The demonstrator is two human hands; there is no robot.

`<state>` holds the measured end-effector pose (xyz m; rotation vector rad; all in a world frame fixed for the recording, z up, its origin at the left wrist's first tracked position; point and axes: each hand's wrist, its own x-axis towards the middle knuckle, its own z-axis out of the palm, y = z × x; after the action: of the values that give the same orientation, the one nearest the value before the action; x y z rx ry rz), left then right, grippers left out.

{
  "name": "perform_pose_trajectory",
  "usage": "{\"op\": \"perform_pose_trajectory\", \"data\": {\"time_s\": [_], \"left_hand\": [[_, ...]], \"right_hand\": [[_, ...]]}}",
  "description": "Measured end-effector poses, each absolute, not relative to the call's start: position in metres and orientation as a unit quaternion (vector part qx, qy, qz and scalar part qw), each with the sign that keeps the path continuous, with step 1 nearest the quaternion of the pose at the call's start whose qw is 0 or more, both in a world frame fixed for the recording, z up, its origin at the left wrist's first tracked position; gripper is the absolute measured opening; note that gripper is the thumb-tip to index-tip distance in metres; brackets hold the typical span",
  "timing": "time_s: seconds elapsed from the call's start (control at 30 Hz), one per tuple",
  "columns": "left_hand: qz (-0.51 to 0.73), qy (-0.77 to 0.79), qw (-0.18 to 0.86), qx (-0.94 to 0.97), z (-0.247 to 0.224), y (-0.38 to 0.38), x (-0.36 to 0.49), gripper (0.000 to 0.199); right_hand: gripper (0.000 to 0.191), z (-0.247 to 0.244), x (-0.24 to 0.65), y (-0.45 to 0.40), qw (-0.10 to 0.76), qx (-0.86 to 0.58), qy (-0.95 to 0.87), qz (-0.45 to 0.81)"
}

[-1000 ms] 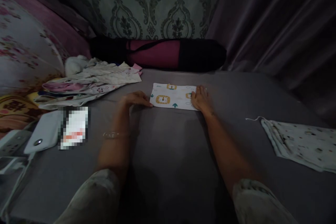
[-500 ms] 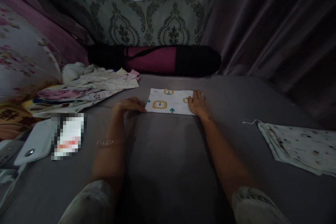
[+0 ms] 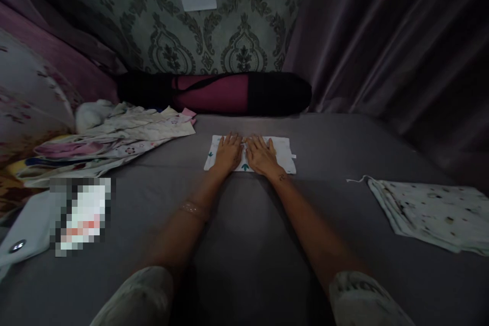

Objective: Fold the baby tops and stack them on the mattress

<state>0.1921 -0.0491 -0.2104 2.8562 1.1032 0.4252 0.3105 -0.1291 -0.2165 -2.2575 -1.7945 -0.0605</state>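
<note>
Left hand (image 3: 228, 155) and right hand (image 3: 262, 157) lay spread on the cloth (image 3: 283, 152): soft, light-looking, surely best gripped by its ends!

Along the far edge of the bed (image 3: 382, 147) lies a bag (image 3: 214, 94). Before it, under my left hand (image 3: 228, 154) and right hand (image 3: 262, 158), lies a cloth (image 3: 283, 150). Clothes (image 3: 148, 130) lie towards the far left corner; a garment (image 3: 435, 209) lies towards the right edge.

both bare hands, the left hand (image 3: 228, 155) and the right hand (image 3: 262, 156), lie flat side by side on a white folded cloth with green leaf prints (image 3: 284, 152), spread on a grey fabric sheet (image 3: 244, 219). beyond it lies a long black-and-magenta bag (image 3: 214, 93).
</note>
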Motion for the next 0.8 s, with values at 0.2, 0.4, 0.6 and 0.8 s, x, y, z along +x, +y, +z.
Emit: {"op": "perform_pose_trajectory", "data": {"time_s": [0.2, 0.4, 0.6, 0.8], "left_hand": [[0.091, 0.375, 0.003, 0.922, -0.231, -0.046, 0.195, 0.055], [0.095, 0.380, 0.013, 0.920, -0.228, -0.047, 0.195, 0.055], [0.123, 0.421, -0.011, 0.899, -0.225, -0.044, 0.186, 0.060], [0.095, 0.435, 0.009, 0.896, -0.235, -0.038, 0.182, 0.063]], "right_hand": [[0.053, -0.220, 0.307, -0.130, 0.119, -0.777, -0.619, -0.008], [0.053, -0.217, 0.308, -0.131, 0.113, -0.778, -0.618, -0.001], [0.054, -0.220, 0.315, -0.132, 0.125, -0.811, -0.569, -0.057], [0.055, -0.223, 0.318, -0.131, 0.107, -0.821, -0.560, -0.024]]}}
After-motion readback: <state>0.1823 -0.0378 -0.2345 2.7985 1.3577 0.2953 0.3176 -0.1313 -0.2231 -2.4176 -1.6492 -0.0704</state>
